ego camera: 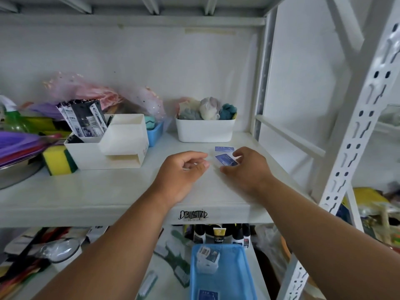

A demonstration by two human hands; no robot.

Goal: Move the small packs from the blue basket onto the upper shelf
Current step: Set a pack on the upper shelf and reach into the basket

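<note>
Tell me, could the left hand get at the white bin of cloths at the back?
Probably yes: the left hand hovers over bare shelf, and nothing stands between it and the white bin.

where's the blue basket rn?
Head view, bottom centre: the blue basket sits on the lower shelf, below the upper shelf where both hands are, with a few small packs still inside.

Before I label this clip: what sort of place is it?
Probably a household storeroom: a white slotted metal rack, a sponge and brushes among mixed supplies, and small packs being shelved.
</note>
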